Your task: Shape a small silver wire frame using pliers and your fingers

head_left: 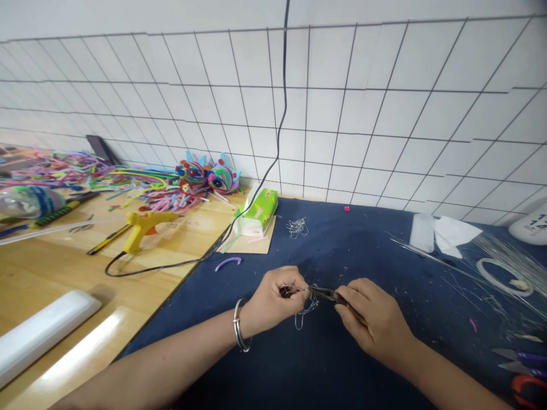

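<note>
My left hand [277,299] pinches a piece of thin silver wire [299,322], bent into loops that hang below the fingers. A pair of pliers [327,294] with yellow handles is gripped in my right hand [376,316]. The jaws of the pliers reach left to the wire, right beside my left fingertips. Whether the jaws are clamped on it is too small to tell. Beyond my hands, a small tangle of bent wire pieces [297,228] lies on the dark blue cloth [337,250].
A yellow glue gun [139,228] lies left on the wooden table [162,296], its black cord running across. A green tissue pack [258,210] sits on cardboard. Colourful pipe cleaners [85,171] are piled far left. Straight wires [513,265] and scissors [519,361] lie at right.
</note>
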The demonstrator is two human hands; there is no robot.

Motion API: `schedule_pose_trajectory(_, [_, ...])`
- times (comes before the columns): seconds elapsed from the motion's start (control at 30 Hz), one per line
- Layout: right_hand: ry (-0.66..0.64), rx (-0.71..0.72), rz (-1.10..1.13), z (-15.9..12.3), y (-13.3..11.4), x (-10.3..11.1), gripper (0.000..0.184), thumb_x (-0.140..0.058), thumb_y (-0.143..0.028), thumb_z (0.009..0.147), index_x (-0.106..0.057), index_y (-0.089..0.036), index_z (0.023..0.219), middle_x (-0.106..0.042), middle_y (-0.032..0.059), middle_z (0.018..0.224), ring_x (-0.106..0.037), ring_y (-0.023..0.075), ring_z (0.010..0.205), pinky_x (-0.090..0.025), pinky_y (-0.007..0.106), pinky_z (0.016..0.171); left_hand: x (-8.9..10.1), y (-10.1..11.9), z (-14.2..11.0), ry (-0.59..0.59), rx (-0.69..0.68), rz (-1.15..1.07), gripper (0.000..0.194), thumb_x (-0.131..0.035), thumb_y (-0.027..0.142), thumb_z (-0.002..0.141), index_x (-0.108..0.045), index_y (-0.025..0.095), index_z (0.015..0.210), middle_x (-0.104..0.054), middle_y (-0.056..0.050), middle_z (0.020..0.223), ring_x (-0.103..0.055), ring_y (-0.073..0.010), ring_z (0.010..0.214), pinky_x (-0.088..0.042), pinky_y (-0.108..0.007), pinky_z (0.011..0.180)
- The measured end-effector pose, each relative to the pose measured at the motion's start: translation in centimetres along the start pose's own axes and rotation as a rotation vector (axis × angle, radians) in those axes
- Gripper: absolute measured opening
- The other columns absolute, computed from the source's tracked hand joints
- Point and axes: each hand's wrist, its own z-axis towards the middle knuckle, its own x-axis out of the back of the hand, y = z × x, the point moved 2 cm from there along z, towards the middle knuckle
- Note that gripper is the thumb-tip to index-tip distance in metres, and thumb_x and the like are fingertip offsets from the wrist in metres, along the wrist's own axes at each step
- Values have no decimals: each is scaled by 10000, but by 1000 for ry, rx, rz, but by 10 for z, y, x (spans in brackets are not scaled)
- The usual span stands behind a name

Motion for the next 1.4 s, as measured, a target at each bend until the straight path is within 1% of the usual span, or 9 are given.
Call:
schedule_pose_trajectory(0.3, [21,-12,-41,-3,-3,-1,194,-453,-237,839,-595,-168,951,-536,55,772,-517,149,681,-440,295,643,0,7,-1,76,-136,199,136,-522,77,680,-551,137,562,-450,18,517,-423,-84,512,-335,-195,496])
schedule_pose_trajectory(0.47, [6,-54,-40,-5,-7,-3,187,-466,-225,835,-593,-166,958,-531,60,779,-512,160,703,-439,309,657,-1,11,-4,112,-162,301,132,-522,81,673,-584,134,569,-474,11,504,-435,-83,494,-338,-192,486])
schedule_pose_trajectory(0.73, [57,-68,-79,-5,-15,-7,188,-463,-223,839,-596,-157,955,-534,68,785,-514,166,718,-448,317,667,-4,8,-6,196,-184,459,134,-521,74,647,-616,143,581,-490,12,502,-433,-77,470,-319,-191,473])
schedule_pose_trajectory(1.0, [48,-66,-50,-6,-13,-8,201,-461,-216,843,-589,-154,984,-536,66,788,-510,162,717,-442,311,668,-4,12,-7,249,-225,475,152,-514,68,646,-607,144,555,-486,18,479,-431,-74,460,-324,-184,469])
schedule_pose_trajectory(1.23, [25,-66,-44,-6,-13,-7,214,-447,-229,848,-590,-151,987,-526,62,787,-509,157,711,-436,308,663,-4,12,-7,265,-222,469,161,-509,64,643,-586,139,523,-484,20,471,-429,-71,458,-324,-183,467])
schedule_pose_trajectory(1.4, [17,-73,-44,-5,-12,-7,209,-449,-227,847,-592,-155,980,-526,59,781,-511,157,707,-435,308,664,-4,12,-8,256,-223,474,150,-512,68,644,-587,139,535,-493,18,483,-432,-71,463,-324,-182,468])
